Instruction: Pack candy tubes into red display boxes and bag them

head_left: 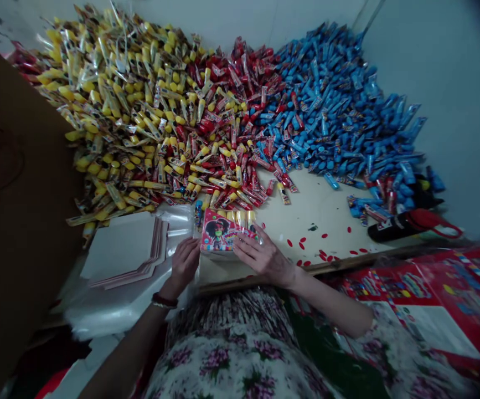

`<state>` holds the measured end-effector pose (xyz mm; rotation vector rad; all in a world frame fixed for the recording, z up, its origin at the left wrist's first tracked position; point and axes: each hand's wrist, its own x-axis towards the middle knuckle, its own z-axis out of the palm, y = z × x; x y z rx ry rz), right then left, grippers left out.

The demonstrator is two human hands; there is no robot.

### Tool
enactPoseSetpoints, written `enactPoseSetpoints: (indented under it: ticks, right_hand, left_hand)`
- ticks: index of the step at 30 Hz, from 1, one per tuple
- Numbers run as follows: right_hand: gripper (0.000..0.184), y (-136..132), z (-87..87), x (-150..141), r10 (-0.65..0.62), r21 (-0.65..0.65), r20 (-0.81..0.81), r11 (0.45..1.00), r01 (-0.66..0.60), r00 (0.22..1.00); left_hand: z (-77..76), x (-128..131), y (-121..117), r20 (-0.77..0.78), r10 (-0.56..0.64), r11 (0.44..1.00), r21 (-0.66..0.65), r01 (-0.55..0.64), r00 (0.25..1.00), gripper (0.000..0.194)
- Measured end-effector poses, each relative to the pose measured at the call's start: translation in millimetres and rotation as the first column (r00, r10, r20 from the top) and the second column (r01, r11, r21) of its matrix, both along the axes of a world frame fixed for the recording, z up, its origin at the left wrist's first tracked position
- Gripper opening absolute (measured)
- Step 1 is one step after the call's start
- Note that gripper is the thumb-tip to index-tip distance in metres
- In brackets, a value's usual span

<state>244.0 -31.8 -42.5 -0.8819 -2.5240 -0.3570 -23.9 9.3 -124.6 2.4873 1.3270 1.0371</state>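
My left hand (185, 263) grips the left edge of a pink printed box (218, 230) with a cartoon figure on its front. My right hand (262, 256) lies across the box's right end, its fingers spread and touching a row of yellow-capped tubes (240, 219) standing along the box's far side. Loose yellow tubes (115, 111), red tubes (240, 111) and blue tubes (331, 100), all in plastic wrappers, lie heaped just beyond my hands. The box's underside is hidden.
Flat pale card sheets (119, 249) lie on clear plastic left of my hands, beside a tall brown cardboard panel (19, 194). Small red scraps dot the pale tabletop (318, 210). A black-and-red bag (409, 224) lies right, above red printed cartons (431, 293).
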Motion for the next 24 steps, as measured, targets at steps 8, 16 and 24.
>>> enactPoseSetpoints:
  ticks: [8,16,24]
  right_hand:
    - [0.031,-4,8.8,-2,-0.033,0.064,0.12,0.998,0.025,0.992]
    - [0.03,-26,8.4,-10,-0.211,0.04,0.105,0.977,0.208,0.972]
    - [0.022,-38,13.9,11,-0.679,-0.581,-0.73,0.675,0.455,0.074]
  left_hand:
    - [-3.6,4,-7,0.178,0.188,0.979,-0.117,-0.169,0.966,0.027]
    - [104.0,72,25,-0.24,-0.197,0.98,-0.057,0.189,0.951,0.047]
    - [82.1,84,21,-0.418,-0.203,0.978,-0.048,0.201,0.886,0.058]
